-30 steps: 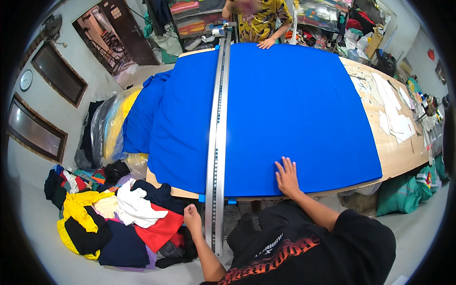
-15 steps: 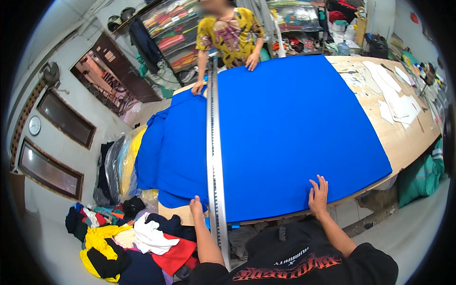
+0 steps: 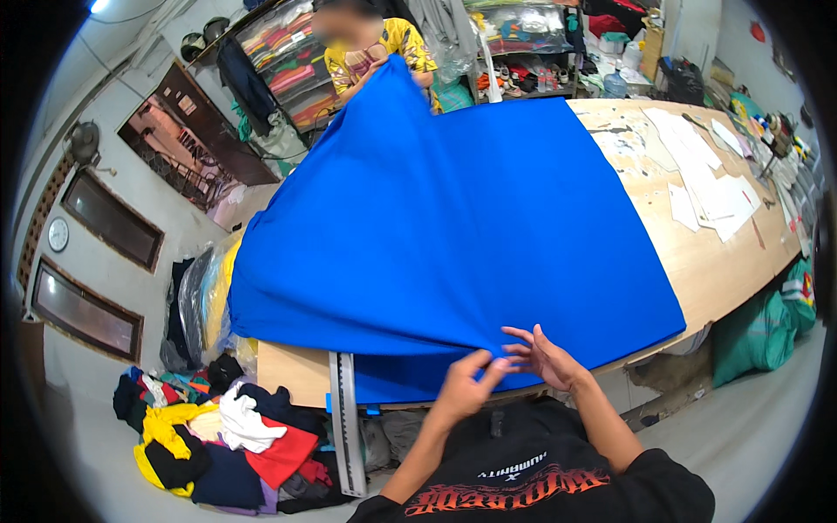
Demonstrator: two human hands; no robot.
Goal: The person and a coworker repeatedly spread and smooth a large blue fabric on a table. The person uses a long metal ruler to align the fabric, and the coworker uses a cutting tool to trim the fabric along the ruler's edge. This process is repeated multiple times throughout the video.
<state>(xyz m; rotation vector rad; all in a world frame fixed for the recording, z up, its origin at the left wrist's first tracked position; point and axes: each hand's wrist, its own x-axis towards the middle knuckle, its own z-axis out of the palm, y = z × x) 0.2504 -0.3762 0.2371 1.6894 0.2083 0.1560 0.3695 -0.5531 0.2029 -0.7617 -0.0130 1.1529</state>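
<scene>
A wide sheet of bright blue fabric [image 3: 366,235] covers most of the table, with its left part lifted and drawn into folds. Its near edge runs to my left hand [image 3: 466,385], whose fingers are pinched on it, slightly blurred. My right hand [image 3: 551,362] is just beside it over the near edge of the cloth, fingers spread. Across the table, a person in a yellow patterned top [image 3: 405,39] holds the far edge up high. Beneath the raised cloth lies a long metal bar [image 3: 347,427]; only its near end shows, jutting past the table edge.
White paper pattern pieces [image 3: 697,174] lie on the bare wood at the table's right. A heap of mixed clothes [image 3: 235,436] sits on the floor at the near left. Green sacks [image 3: 754,344] stand by the right end, and loaded shelves [image 3: 523,39] line the back.
The blue cloth's left part has been raised and pulled rightward over the metal bar. My left hand has moved right onto its edge. The other person has lifted the far edge.
</scene>
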